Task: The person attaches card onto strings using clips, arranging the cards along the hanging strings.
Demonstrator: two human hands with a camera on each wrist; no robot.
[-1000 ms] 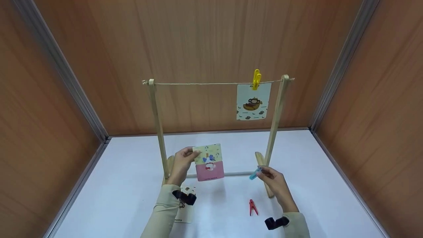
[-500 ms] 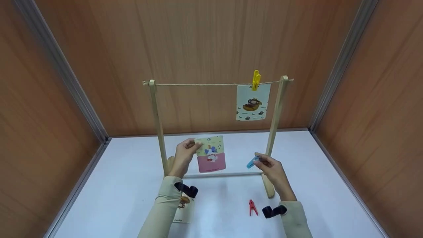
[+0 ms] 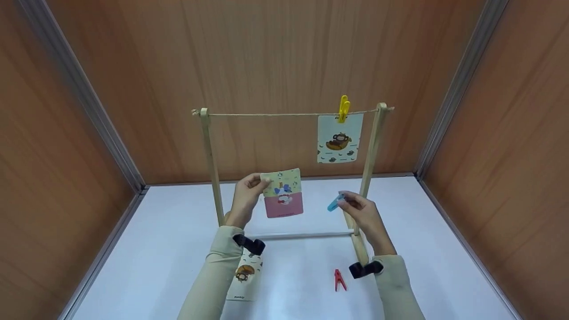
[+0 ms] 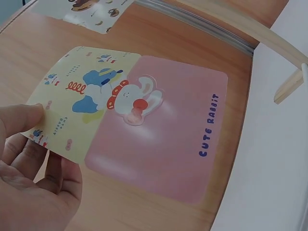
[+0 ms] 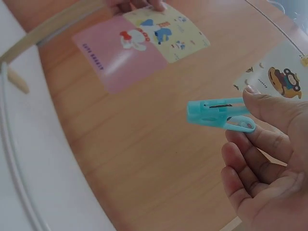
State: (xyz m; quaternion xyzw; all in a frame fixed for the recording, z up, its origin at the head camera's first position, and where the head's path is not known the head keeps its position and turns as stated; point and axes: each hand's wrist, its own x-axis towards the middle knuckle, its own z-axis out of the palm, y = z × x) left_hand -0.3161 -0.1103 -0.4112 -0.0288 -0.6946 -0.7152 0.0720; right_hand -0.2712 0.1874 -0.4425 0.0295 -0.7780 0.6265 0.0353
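Between thumb and fingers, my left hand [image 3: 247,195] pinches the upper left corner of a yellow-and-pink card [image 3: 283,202] with a rabbit picture. The left wrist view shows "CUTE RABBIT" printed on the pink half of the card [image 4: 159,130]. My right hand [image 3: 364,218] holds a light blue clothespin [image 3: 336,202] by its handle ends, a short way right of the card. The clothespin's tip [image 5: 195,111] points toward the card, and nothing is in its mouth. Above both hands runs a string [image 3: 266,114], touching neither.
The string spans two wooden posts [image 3: 210,164] of a stand. A yellow clothespin [image 3: 343,109] hangs a monkey card [image 3: 339,144] near its right end. On the white table [image 3: 306,275] lie a red clothespin [image 3: 340,281] and another monkey card [image 3: 244,280], partly under the left forearm.
Both hands have risen toward the string, carrying the rabbit card and the blue clothespin. The right hand has also shifted slightly left. The hanging card and the red clothespin stay where they were.
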